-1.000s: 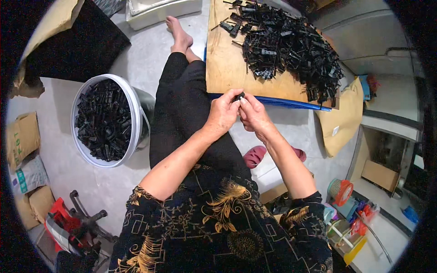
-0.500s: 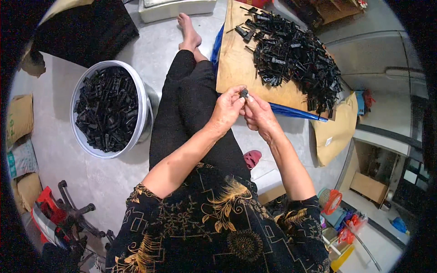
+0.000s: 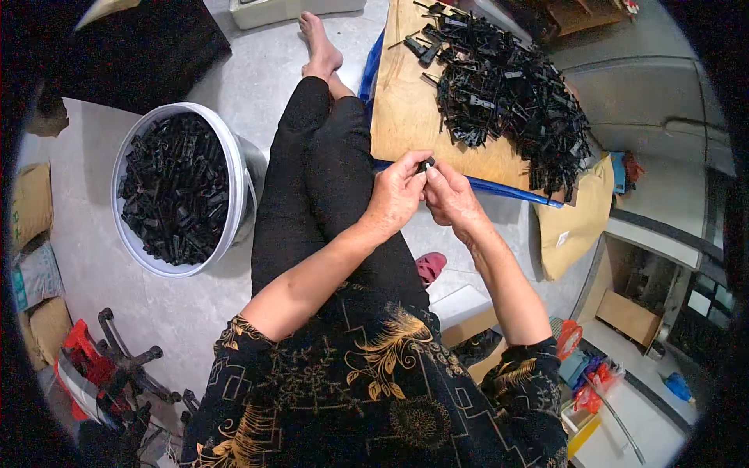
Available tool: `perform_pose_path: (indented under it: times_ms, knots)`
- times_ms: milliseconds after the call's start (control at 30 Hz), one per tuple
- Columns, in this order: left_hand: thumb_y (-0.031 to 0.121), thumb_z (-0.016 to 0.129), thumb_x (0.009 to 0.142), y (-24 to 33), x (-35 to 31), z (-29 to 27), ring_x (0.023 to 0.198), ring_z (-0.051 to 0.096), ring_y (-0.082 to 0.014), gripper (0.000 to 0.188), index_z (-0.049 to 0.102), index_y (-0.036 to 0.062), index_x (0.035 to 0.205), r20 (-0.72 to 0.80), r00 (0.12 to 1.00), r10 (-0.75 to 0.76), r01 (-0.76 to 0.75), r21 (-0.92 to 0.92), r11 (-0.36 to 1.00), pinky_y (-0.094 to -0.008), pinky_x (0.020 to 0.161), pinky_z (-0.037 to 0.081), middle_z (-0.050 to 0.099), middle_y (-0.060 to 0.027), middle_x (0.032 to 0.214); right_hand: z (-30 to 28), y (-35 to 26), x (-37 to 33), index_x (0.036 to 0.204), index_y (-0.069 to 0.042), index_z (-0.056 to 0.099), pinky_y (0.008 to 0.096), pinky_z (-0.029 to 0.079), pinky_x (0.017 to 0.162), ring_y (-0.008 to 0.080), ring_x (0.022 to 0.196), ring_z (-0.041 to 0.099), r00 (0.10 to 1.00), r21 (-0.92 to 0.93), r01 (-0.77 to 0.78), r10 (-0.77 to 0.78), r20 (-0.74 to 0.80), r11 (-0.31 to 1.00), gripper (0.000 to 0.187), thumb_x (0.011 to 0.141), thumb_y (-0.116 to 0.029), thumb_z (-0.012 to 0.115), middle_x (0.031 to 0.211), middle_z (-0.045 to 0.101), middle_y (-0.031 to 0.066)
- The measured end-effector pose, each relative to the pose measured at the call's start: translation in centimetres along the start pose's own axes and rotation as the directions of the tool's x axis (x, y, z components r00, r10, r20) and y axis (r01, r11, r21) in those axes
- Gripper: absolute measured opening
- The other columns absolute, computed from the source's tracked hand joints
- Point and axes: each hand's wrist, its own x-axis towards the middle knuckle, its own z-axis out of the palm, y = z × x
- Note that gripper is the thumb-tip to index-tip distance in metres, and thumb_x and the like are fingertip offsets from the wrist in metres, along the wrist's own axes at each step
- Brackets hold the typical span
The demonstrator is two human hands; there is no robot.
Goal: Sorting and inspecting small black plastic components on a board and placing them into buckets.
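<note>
Between my fingertips is a small black plastic part [image 3: 425,164], mostly covered by the fingers. My left hand [image 3: 395,192] pinches it from the left, and my right hand [image 3: 450,195] grips it from the right, the two thumbs close together. Both hands are above my lap, by the near edge of a wooden board [image 3: 406,117]. A big heap of black plastic parts [image 3: 507,93] covers the right side of that board; some have thin stems. To the left stands a white bucket [image 3: 231,168] filled with similar black pieces [image 3: 175,187].
Blue sheeting [image 3: 499,189] shows under the board. A tan sack [image 3: 573,226] leans at its right corner. An open carton [image 3: 476,335] sits near my right elbow. A black chair base [image 3: 129,359] is at lower left, and a pink slipper [image 3: 431,267] lies on the floor.
The black part has turned between my fingers and is now more covered. Both hands have shifted slightly, and the view has moved a little.
</note>
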Motion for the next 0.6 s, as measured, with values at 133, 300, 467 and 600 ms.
perform_pose_path:
  times_ms: [133, 300, 467, 600]
  knots:
    - [-0.003, 0.048, 0.086, -0.2, -0.4, -0.2, 0.075, 0.056, -0.0082, 0.028, 0.051, 0.0002, 0.114, -0.028, 1.000, 0.012, -0.011, 0.027, 1.000, -0.0229, 0.060, 0.049, 0.061, -0.0064, 0.092, -0.2, 0.0, 0.5, 0.096, -0.013, 0.049, 0.0184, 0.019, 0.036, 0.0018, 0.043, 0.027, 0.999, -0.082, 0.013, -0.009, 0.053, 0.997, 0.021, 0.093, -0.033, 0.044, 0.058, 0.035, -0.0077]
    - [-0.002, 0.050, 0.086, -0.4, -0.5, -0.1, 0.073, 0.056, -0.0080, 0.023, 0.054, 0.0017, 0.109, -0.120, 0.990, 0.068, -0.054, 0.116, 0.992, -0.0239, 0.059, 0.049, 0.061, -0.0051, 0.085, -1.1, 0.4, 1.6, 0.102, -0.010, 0.053, 0.0201, 0.027, 0.042, 0.0027, 0.050, 0.032, 0.973, -0.360, 0.227, -0.196, 0.120, 0.905, 0.023, 0.094, -0.030, 0.044, 0.061, 0.042, -0.0065]
    - [-0.003, 0.041, 0.088, 0.7, 0.0, -0.3, 0.071, 0.056, -0.0112, 0.038, 0.035, 0.0052, 0.124, -0.037, 0.995, -0.093, 0.087, -0.152, 0.985, -0.0228, 0.060, 0.048, 0.054, -0.0078, 0.096, -4.1, -5.0, 4.2, 0.091, 0.002, 0.055, 0.0298, 0.041, 0.056, 0.0125, 0.061, 0.046, 0.846, -0.611, 0.481, -0.151, 0.511, 0.629, 0.028, 0.090, -0.025, 0.050, 0.064, 0.051, 0.0061]
    - [0.003, 0.040, 0.090, 0.7, 0.8, -0.6, 0.068, 0.055, -0.0110, 0.029, 0.039, 0.0065, 0.119, 0.043, 0.964, -0.264, 0.267, -0.241, 0.933, -0.0227, 0.059, 0.048, 0.050, -0.0058, 0.084, -5.8, -7.7, 9.4, 0.095, -0.002, 0.055, 0.0379, 0.044, 0.059, 0.0268, 0.065, 0.057, 0.844, -0.887, 0.401, -0.468, 0.261, 0.229, 0.023, 0.084, -0.022, 0.056, 0.070, 0.058, 0.0154]
